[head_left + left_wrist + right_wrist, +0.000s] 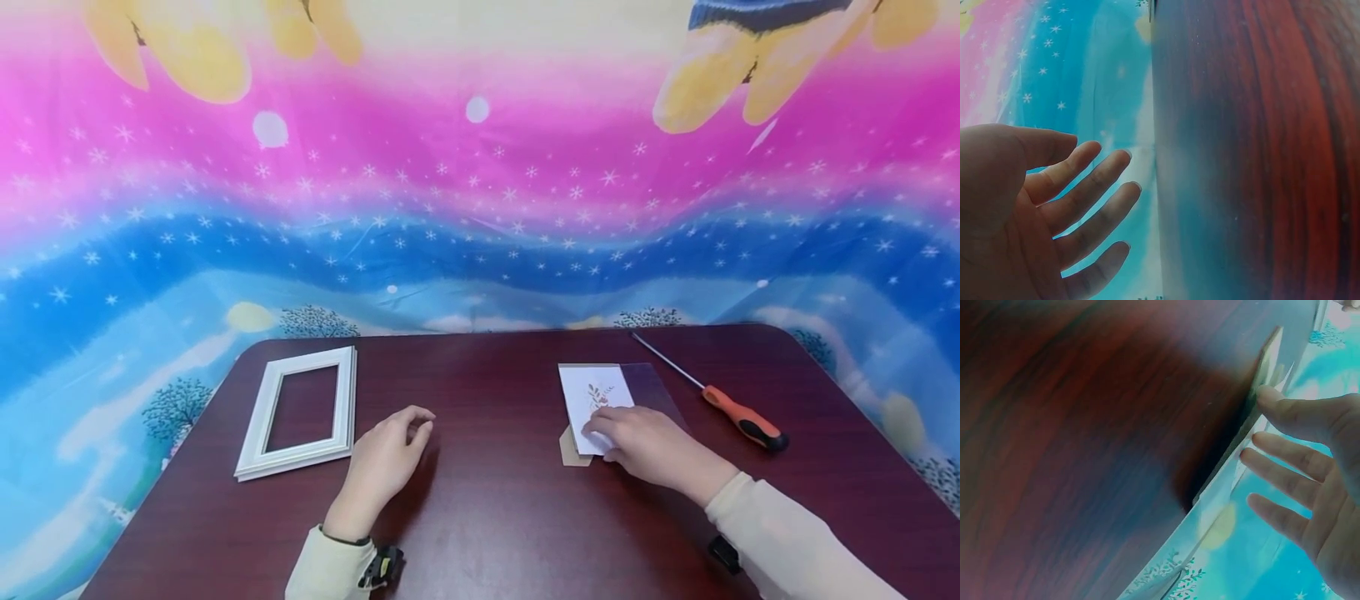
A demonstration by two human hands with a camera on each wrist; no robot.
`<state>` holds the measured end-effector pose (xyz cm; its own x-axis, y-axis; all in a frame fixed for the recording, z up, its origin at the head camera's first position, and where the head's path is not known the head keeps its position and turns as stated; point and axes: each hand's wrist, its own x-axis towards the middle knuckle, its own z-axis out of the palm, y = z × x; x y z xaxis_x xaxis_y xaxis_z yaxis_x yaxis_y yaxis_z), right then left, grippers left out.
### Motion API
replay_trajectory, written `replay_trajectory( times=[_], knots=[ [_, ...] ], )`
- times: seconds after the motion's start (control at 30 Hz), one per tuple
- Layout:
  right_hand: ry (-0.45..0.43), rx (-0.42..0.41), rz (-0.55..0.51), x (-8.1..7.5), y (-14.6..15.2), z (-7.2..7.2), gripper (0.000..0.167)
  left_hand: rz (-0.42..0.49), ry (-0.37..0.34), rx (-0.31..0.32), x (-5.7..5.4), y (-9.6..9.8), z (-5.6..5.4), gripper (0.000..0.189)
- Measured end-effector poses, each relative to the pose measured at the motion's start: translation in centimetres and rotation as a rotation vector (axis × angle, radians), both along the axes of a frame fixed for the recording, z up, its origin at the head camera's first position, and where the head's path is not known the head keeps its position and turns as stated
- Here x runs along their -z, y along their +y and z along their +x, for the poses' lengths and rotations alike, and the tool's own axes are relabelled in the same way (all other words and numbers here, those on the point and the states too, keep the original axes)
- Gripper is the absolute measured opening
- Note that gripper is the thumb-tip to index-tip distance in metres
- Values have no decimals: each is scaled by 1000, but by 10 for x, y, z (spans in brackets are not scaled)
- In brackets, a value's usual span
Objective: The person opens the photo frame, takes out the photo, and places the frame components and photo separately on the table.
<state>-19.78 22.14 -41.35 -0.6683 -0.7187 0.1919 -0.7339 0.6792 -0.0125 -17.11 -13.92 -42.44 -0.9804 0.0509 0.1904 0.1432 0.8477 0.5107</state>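
Observation:
A white card printed with a leafy flower sprig lies on a thin backing board. A tan flap sticks out below. At the card's near right edge, my right hand pinches it between thumb and index finger; the other fingers spread loosely. A dark, see-through sheet shows beyond the card's right side. My left hand hovers over the table with loosely bent fingers, holding nothing. Nearest to it is a white picture frame with a vacant opening, just to its left.
A screwdriver with an orange and black handle lies right of the card, its shaft pointing away. The dark red-brown wooden table has rounded far corners. Behind it hangs a colourful printed cloth.

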Motion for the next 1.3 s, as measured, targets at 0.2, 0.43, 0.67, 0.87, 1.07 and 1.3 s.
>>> replay_trajectory(
  times=[0.2,0.43,0.67,0.87,1.07,1.3],
  knots=[
    [-48,46,-13,-6,-5,3,24,-2,5,1,1,-1,0,16],
    [-59,117,-32,-13,-13,9,20,-3,1,-3,0,-2,-1,15],
    [-65,156,-95,-25,-20,16,18,0,-6,-6,-1,-2,0,15],
    [3,213,-131,-36,-26,22,21,-1,-8,-6,-1,-3,-1,16],
    [56,254,-169,-53,-28,23,22,-5,13,-6,-2,-4,-3,16],
    [208,224,-247,-75,-21,21,23,-8,7,-5,-4,-5,-3,16]
  ],
)
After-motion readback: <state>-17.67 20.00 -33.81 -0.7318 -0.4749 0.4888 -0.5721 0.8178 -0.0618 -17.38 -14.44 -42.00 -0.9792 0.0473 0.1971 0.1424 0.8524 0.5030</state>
